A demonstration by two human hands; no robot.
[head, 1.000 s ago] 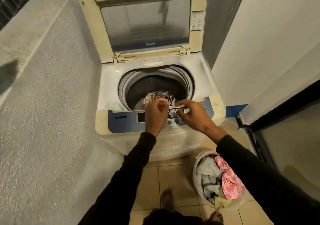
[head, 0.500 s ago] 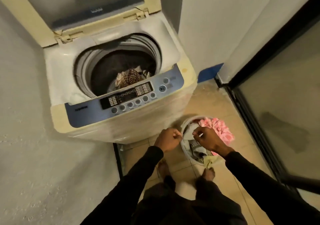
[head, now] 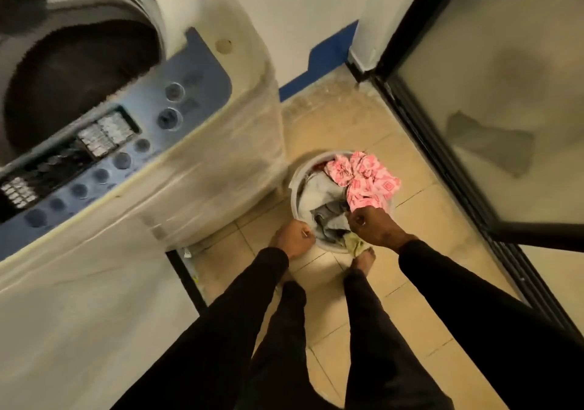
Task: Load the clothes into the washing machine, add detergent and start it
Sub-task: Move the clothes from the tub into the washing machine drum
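Down at the basket point(head: 295, 195) right of the washing machine point(head: 196, 144), both hands reach for clothes: left hand point(head: 292, 238) fisted empty by the rim, right hand point(head: 371, 225) curled among the grey clothes point(head: 319, 193), grip unclear.

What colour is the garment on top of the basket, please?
Pink with a white print, seen in the head view.
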